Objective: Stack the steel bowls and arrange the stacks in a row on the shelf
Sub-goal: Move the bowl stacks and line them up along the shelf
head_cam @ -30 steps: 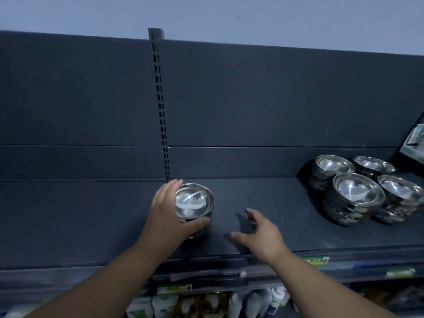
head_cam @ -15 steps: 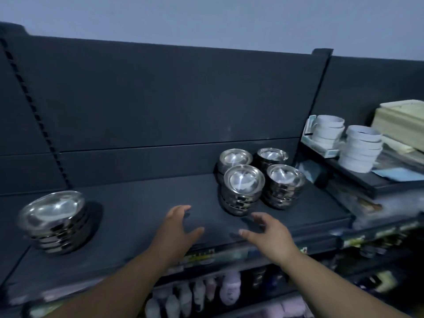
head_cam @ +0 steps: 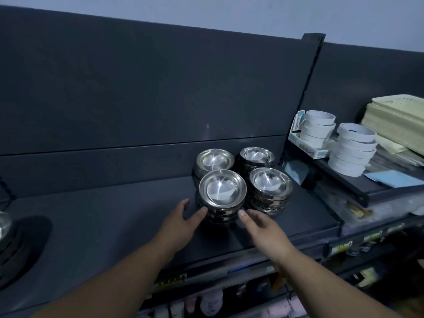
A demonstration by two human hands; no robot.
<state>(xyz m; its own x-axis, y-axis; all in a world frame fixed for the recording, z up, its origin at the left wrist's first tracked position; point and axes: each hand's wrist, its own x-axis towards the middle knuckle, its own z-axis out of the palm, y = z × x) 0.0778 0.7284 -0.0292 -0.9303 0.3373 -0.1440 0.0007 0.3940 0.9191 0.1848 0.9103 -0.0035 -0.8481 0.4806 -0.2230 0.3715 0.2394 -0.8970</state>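
Several stacks of steel bowls stand clustered on the dark shelf [head_cam: 103, 216]. The front left stack [head_cam: 221, 195] is nearest; behind it is the back left stack [head_cam: 214, 160], with the front right stack [head_cam: 270, 185] and back right stack [head_cam: 257, 157] beside them. My left hand [head_cam: 181, 222] is open at the front left stack's left side, thumb tip at its wall. My right hand [head_cam: 263, 228] is open at that stack's right side, fingertips close to it. Another bowl stack [head_cam: 3, 226] shows only partly at the far left edge.
A raised shelf [head_cam: 367, 191] to the right carries white tape rolls [head_cam: 353, 149], a second pile of rolls [head_cam: 317, 125], pale trays [head_cam: 397, 120] and a blue sheet [head_cam: 390, 179]. Bottles and price tags sit on the shelf below.
My left hand let go of the stack on the left. The view swung right, and both hands reached forward to either side of the front left stack in the cluster.
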